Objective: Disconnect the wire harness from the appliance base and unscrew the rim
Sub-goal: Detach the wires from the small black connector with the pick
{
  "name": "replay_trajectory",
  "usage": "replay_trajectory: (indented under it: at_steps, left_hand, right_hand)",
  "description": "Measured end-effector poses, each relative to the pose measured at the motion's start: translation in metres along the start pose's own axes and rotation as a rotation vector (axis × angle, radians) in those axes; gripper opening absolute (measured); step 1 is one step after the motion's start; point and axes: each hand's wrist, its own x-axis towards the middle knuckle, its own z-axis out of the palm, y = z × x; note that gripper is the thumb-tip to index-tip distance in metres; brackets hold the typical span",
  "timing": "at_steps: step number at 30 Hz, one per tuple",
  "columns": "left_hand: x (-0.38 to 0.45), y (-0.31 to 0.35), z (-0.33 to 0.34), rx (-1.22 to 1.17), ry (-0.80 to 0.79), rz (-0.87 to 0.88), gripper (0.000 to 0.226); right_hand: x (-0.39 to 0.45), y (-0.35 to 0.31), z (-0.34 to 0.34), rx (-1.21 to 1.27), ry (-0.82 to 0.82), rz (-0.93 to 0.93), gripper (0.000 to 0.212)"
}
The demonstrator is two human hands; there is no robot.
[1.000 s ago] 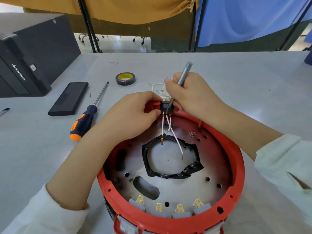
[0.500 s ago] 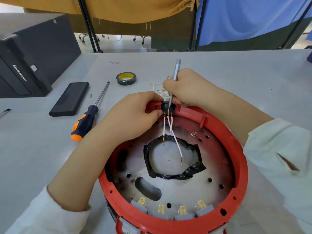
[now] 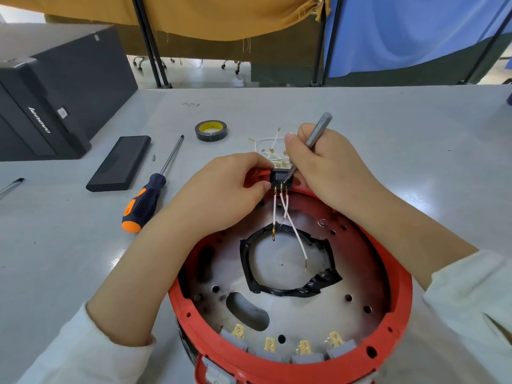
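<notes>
A: Where is the base?

B: The round base [image 3: 291, 314], with its red rim [image 3: 399, 306], sits on the grey surface [image 3: 415, 134] close to the person, open side up. A grey metal plate [image 3: 346, 273] with holes fills it, and a ring of black tape [image 3: 288, 289] edges the middle opening.

A: And the wires?

B: A small black connector [image 3: 280, 177] sits at the far edge of the rim. Three thin white wires [image 3: 293, 231] hang from it over the plate, their free ends loose.

A: What are the hands doing?

B: The left hand [image 3: 221, 195] has its grip clamped on the left side of the connector, thumb and fingers pinching it. The right hand [image 3: 329, 170] has its grip closed round a slim grey tool [image 3: 318, 131], held like a pen, with the tip on the connector's right end.

A: Anything else lying about?

B: Just behind the connector lies a loose bundle of white wires with gold ends [image 3: 270, 148]. Further left are a roll of black tape [image 3: 211, 130], an orange and black screwdriver [image 3: 151, 195], a flat black case [image 3: 120, 162] and a black computer tower [image 3: 55, 92]. Four gold terminals [image 3: 270, 343] line the near rim.
</notes>
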Motion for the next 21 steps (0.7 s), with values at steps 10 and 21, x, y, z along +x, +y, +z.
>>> replay_trajectory:
  at_steps: [10,21]
  left_hand:
    - [0.001,-0.002,0.0,0.001,0.011,0.011,0.026]
    - [0.001,-0.001,0.0,0.004,0.007,-0.01,0.027]
  right_hand:
    - [-0.001,-0.004,0.0,0.02,-0.023,-0.005,0.037]
    - [0.012,0.0,0.001,0.079,-0.078,0.086,0.039]
